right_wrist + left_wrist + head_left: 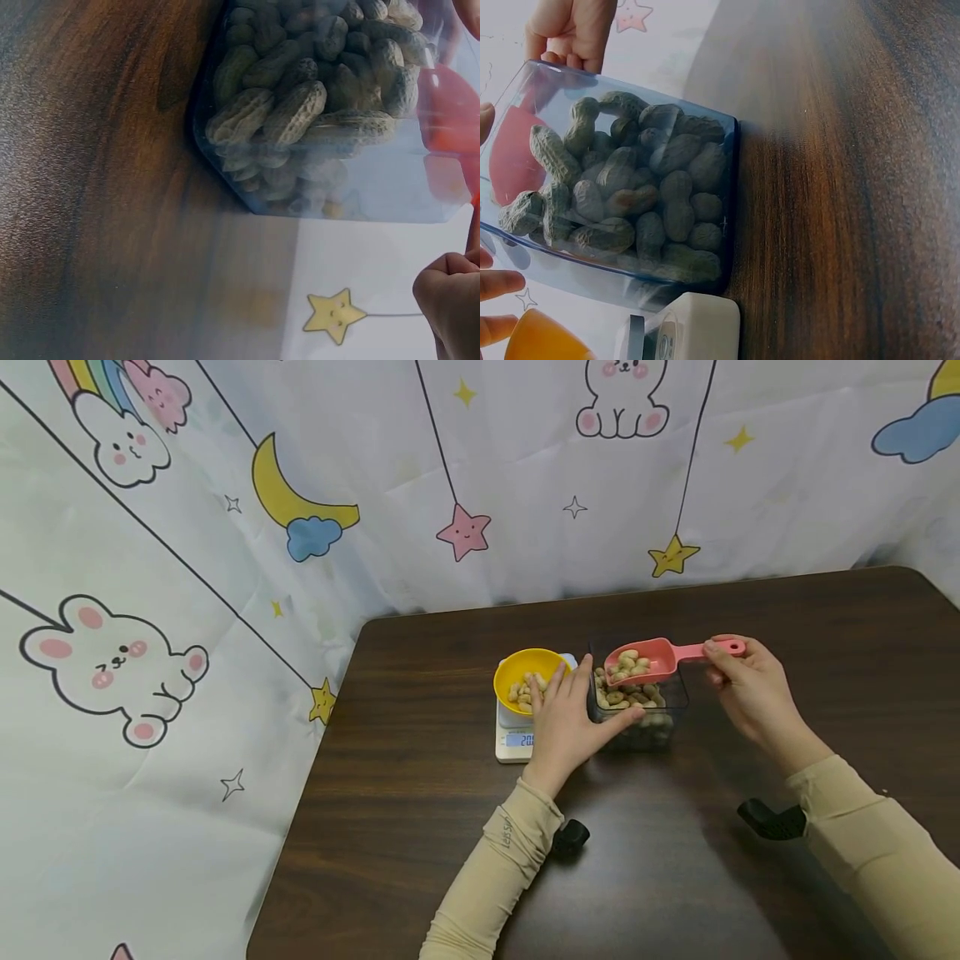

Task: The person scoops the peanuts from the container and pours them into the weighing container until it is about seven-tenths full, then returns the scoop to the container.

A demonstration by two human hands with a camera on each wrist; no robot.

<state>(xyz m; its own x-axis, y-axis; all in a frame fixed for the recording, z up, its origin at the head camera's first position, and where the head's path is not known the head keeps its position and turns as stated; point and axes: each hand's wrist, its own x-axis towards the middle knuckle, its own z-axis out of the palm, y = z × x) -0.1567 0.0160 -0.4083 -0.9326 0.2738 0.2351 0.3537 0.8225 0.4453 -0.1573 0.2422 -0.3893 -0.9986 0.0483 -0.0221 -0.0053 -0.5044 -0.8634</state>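
Note:
My right hand grips the handle of a pink scoop, which carries several peanuts. In the head view the scoop's bowl overlaps the top of a clear plastic container with many peanuts in it. The left hand has its fingers spread and straight. Its fingertips overlap a yellow bowl in that view, and its thumb lies across the container's near rim. More peanuts lie in the yellow bowl, which sits on a white kitchen scale. In the left wrist view the pink scoop shows through the container wall.
The scale's lit display is partly hidden by the left hand. All of this stands on a dark wooden table, with a white printed curtain behind it. Dark wrist-worn pieces hang below both forearms.

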